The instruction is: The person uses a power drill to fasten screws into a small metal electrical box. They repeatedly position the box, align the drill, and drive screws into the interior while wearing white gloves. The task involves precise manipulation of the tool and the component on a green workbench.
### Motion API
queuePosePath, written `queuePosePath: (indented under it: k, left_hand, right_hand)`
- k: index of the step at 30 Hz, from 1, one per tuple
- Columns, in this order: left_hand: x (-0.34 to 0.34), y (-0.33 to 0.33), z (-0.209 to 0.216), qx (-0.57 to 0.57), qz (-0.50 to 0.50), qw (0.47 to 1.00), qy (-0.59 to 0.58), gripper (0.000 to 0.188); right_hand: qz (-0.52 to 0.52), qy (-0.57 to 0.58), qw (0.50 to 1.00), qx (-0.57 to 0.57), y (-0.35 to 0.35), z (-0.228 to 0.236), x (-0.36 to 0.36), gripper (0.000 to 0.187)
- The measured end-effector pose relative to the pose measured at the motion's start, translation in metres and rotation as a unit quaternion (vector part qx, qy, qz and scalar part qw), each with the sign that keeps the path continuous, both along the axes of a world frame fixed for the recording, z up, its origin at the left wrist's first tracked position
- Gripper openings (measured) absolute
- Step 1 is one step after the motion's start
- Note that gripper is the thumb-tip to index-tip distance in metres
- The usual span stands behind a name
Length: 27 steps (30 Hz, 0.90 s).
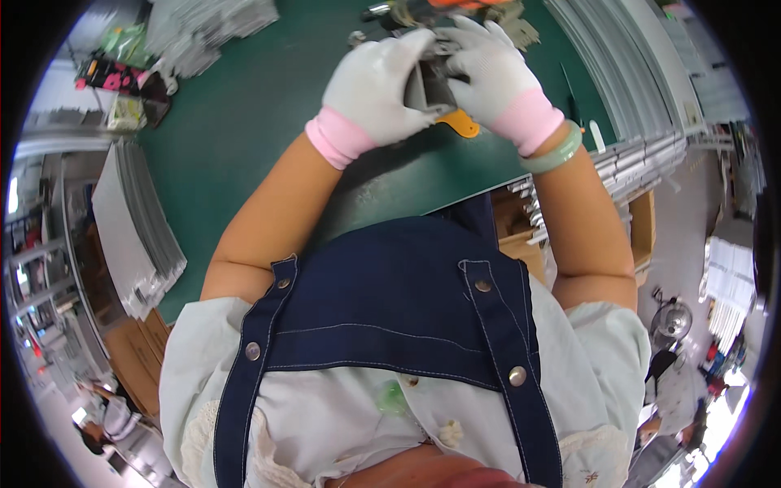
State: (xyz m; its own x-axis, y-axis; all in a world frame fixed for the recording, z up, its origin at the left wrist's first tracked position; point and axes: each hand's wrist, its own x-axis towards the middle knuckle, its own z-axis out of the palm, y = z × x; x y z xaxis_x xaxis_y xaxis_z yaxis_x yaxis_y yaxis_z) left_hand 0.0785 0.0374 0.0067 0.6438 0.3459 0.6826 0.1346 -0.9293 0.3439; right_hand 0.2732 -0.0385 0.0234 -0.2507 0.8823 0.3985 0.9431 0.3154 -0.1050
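My left hand (pixel 378 85), in a white glove with a pink cuff, is closed on the left side of a short grey channel-shaped piece (pixel 423 88). On the piece's other side, my right hand (pixel 492 77), gloved the same way, curls its fingers round it. Both hands hold it over the far part of the green tabletop (pixel 260 114). Just below the piece, partly covered by it, a yellow-orange handle (pixel 462 124) sticks out; the rest of that tool is hidden. Some fingertips are hidden behind the piece.
Beyond my hands lies an orange and black tool (pixel 407 15), partly cut off. Grey pieces pile up at the far left (pixel 207 32). Long metal strips (pixel 606 65) line the right, near a thin dark tool (pixel 572 98). Another strip stack (pixel 138 220) stands left.
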Motion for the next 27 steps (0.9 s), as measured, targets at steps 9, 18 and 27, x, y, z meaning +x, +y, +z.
queuePosePath:
  k: [9, 18, 27]
  left_hand:
    - [0.005, 0.006, 0.006, -0.020, 0.040, 0.998, 0.036, 0.086]
    - [0.006, -0.003, 0.012, -0.027, 0.039, 0.999, 0.013, 0.081]
    - [0.004, 0.005, 0.004, -0.045, 0.023, 0.998, -0.024, 0.080]
  right_hand:
    - [-0.049, 0.118, 0.985, 0.114, -0.013, 0.027, -0.010, 0.016]
    - [-0.077, 0.117, 0.981, 0.136, -0.029, 0.015, -0.024, 0.017]
    - [-0.088, 0.236, 0.960, 0.124, -0.028, 0.012, -0.031, 0.017]
